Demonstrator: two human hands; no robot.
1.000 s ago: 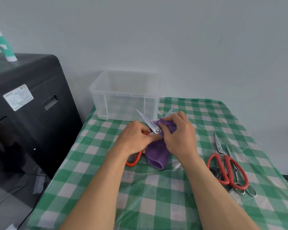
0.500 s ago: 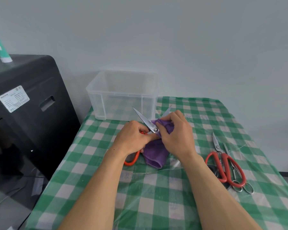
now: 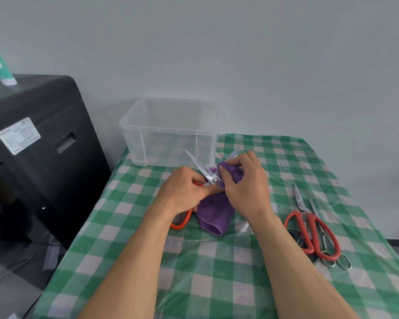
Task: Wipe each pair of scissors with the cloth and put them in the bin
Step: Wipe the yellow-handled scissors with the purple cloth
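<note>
Left hand [image 3: 182,194] is gripping the orange handles of the scissors [image 3: 199,164], fingers curled round them, just above the green-check surface [image 3: 212,272]. Blades are standing spread in a V. One bare steel blade is pointing up and left toward the bin [image 3: 171,132], w/ the silver pivot screw showing. The other blade's tip is poking out past the right hand [image 3: 244,187], w/ its lower part wrapped in the cloth [image 3: 213,211]. One orange loop is showing below the left wrist.

Right hand is pinching the purple cloth round that blade, thumb & fingers clamped on the fabric. Rest of the cloth is hanging down btwn the hands; can't tell if its folded end is touching the surface.

Bin is clear plastic, sitting at the far left corner of the surface, just behind the blade tips.

At right, a red-handled pair [image 3: 300,204] is lying closed on the surface, blades pointing away, w/ a slimmer all-metal pair [image 3: 314,209] right beside it. A black machine [image 3: 32,146] is standing left of the surface.
</note>
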